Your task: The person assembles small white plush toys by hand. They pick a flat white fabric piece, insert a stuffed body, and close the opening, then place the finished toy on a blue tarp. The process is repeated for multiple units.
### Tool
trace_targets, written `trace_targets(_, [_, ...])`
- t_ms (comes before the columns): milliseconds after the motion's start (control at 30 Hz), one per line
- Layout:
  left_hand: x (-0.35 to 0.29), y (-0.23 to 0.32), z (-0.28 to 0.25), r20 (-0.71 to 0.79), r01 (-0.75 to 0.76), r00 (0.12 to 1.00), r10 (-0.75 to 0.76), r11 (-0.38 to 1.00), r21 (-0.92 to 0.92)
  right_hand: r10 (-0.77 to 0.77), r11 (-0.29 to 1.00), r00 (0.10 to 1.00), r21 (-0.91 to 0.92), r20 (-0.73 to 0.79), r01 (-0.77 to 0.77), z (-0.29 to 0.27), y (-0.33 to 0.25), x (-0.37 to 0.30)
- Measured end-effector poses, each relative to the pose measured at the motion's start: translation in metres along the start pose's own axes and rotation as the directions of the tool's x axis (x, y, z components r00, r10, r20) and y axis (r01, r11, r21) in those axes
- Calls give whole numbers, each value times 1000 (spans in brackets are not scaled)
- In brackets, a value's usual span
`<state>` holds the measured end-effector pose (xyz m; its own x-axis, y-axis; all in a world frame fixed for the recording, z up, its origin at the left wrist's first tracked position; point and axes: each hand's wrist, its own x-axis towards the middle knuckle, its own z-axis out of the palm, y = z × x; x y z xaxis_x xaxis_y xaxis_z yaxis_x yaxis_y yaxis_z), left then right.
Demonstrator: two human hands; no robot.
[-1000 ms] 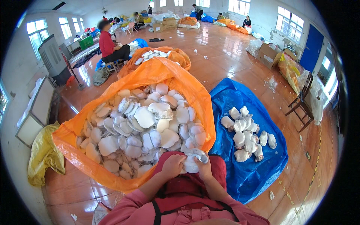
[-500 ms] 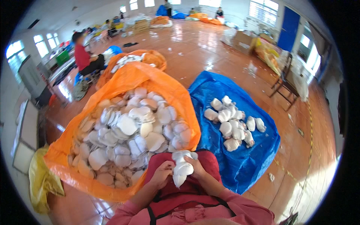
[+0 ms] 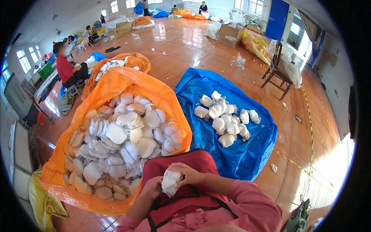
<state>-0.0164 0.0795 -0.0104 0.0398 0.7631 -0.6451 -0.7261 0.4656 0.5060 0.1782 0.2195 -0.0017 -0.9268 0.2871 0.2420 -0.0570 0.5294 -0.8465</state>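
Observation:
Over my lap I hold a small bundle of white, rounded fabric-like pads. My right hand wraps around its top and right side. My left hand has its fingers pinched at the bundle's left edge. To the left, an open orange sack holds a large heap of loose and stacked white pads. On the right, several rolled white bundles like the one I hold lie on a blue plastic sheet.
A wooden chair stands at the right, near cardboard boxes. A person in red sits at the left behind a second orange sack. A yellow sack lies at the lower left. Scraps dot the tiled floor.
My view has swung to the right. The bundle has been turned in my hands and looks more compact. My right hand has moved up over its top.

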Motion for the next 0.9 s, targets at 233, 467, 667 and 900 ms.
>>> trace_targets(233, [-34, -9, 34, 25, 203, 979, -201, 972, -123, 35, 938, 972, 328, 231, -112, -3, 4, -4])
trace_targets(467, [-41, -14, 25, 57, 81, 995, -88, 991, 107, 136, 813, 888, 463, 439, -353, 0, 11, -3])
trace_targets(667, [-58, -5, 36, 101, 4, 994, -31, 966, 259, 218, 770, 861, 462, 459, -441, 7, 2, 0])
trace_targets(900, [-56, -3, 36, 74, -70, 997, 22, 670, 739, 584, 587, 721, 420, 373, -692, 27, -12, -10])
